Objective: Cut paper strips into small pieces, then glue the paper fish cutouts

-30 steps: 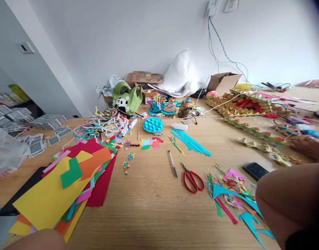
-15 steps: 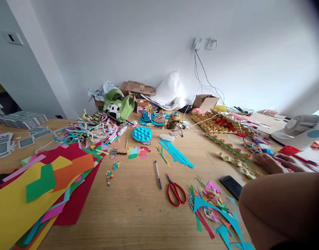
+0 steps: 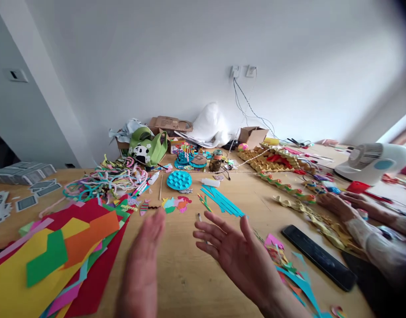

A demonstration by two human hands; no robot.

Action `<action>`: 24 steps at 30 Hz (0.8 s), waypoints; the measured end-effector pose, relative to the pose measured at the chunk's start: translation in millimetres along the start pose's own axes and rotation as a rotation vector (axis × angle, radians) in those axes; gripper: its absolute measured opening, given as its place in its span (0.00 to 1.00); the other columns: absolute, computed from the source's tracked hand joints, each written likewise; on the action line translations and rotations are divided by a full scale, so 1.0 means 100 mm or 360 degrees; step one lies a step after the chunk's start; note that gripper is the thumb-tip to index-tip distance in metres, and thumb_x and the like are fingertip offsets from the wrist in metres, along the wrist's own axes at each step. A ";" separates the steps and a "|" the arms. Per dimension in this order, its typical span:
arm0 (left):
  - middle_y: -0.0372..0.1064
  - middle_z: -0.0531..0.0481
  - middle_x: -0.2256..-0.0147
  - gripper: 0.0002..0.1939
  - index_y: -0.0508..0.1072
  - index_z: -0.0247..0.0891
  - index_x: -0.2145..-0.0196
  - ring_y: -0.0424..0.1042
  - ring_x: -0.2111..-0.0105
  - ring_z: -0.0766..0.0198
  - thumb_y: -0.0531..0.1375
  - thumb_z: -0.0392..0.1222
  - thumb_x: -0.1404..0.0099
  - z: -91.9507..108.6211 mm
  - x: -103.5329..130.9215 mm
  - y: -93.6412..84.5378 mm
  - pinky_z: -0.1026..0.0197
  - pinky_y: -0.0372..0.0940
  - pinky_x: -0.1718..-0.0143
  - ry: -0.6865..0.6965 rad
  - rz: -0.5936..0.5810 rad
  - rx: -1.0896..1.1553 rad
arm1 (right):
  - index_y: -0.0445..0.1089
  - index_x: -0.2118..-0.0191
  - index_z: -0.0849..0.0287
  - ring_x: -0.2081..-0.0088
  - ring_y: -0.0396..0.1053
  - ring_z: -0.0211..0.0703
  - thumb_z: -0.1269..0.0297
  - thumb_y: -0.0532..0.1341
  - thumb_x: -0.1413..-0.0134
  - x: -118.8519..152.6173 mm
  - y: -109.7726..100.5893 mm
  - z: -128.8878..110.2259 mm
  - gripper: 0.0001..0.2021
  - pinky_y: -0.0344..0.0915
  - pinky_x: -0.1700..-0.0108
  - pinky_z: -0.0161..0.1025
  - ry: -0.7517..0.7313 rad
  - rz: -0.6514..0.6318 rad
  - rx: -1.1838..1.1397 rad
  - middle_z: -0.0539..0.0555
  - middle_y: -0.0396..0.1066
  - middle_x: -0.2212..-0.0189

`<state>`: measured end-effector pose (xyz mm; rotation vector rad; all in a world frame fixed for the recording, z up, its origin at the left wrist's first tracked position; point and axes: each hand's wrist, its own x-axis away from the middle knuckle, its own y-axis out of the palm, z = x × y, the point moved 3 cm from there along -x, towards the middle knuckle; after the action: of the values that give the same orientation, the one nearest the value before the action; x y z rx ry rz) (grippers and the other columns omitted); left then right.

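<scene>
My left hand [image 3: 145, 260] is raised over the table front, seen edge-on and blurred, its fingers stretched out and nothing in it. Facing it, my right hand [image 3: 234, 249] shows its palm, fingers spread, holding nothing. A pen [image 3: 199, 217] lies on the table, partly hidden behind the right hand's fingers. Beyond the hands lie small coloured paper pieces [image 3: 176, 204], a round blue piece [image 3: 179, 180], blue paper strips [image 3: 222, 201] and a white bottle [image 3: 210, 182]. Colourful paper sheets [image 3: 57, 256] are left of my left hand; paper scraps [image 3: 289, 269] lie right of my right hand.
A black phone [image 3: 318, 257] rests at the right. Another person's hands [image 3: 337, 205] are beyond it, near egg-carton strips [image 3: 286, 187] and a white fan [image 3: 371, 163]. At the back are a green bag [image 3: 149, 148], pipe cleaners [image 3: 105, 179] and a cardboard box [image 3: 252, 137].
Both my hands have come into clear view over the table front. The view has shifted, and more of the phone and the other person's sleeves shows. The red scissors are no longer visible.
</scene>
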<state>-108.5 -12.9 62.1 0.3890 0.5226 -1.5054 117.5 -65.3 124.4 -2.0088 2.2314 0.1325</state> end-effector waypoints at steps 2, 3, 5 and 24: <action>0.61 0.47 0.40 0.36 0.53 0.51 0.35 0.58 0.39 0.44 0.44 0.66 0.36 0.25 0.01 0.45 0.39 0.58 0.42 0.0167 -0.0393 0.0092 | 0.61 0.40 0.58 0.43 0.65 0.53 0.37 0.32 0.39 0.03 0.04 0.11 0.39 0.61 0.43 0.56 0.0152 -0.0029 -0.0625 0.63 0.65 0.42; 0.59 0.43 0.39 0.37 0.52 0.46 0.34 0.55 0.37 0.43 0.43 0.65 0.35 0.40 0.07 0.65 0.40 0.56 0.40 0.0311 -0.0598 0.0123 | 0.62 0.40 0.59 0.42 0.64 0.53 0.35 0.33 0.40 0.05 0.05 0.17 0.40 0.59 0.41 0.56 0.0213 -0.0013 -0.0806 0.64 0.63 0.41; 0.57 0.39 0.38 0.35 0.49 0.41 0.33 0.52 0.36 0.43 0.43 0.60 0.32 0.67 0.22 1.01 0.40 0.49 0.37 0.0633 -0.1078 0.0162 | 0.65 0.42 0.59 0.44 0.66 0.50 0.36 0.32 0.40 0.12 0.06 0.28 0.41 0.63 0.44 0.54 0.0261 0.0043 -0.0707 0.64 0.65 0.43; 0.70 0.37 0.50 0.43 0.58 0.44 0.38 0.75 0.58 0.49 0.51 0.72 0.43 0.25 -0.13 0.89 0.44 0.65 0.53 -0.1406 -0.1053 0.1571 | 0.41 0.32 0.65 0.41 0.60 0.59 0.52 0.60 0.44 -1.20 -1.67 0.36 0.42 0.58 0.42 0.53 -0.0050 0.0565 0.1756 0.70 0.56 0.38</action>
<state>-18.0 -12.7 83.3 0.2483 -0.9266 -2.3046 296.8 40.7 112.5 -1.0017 1.8993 -0.8268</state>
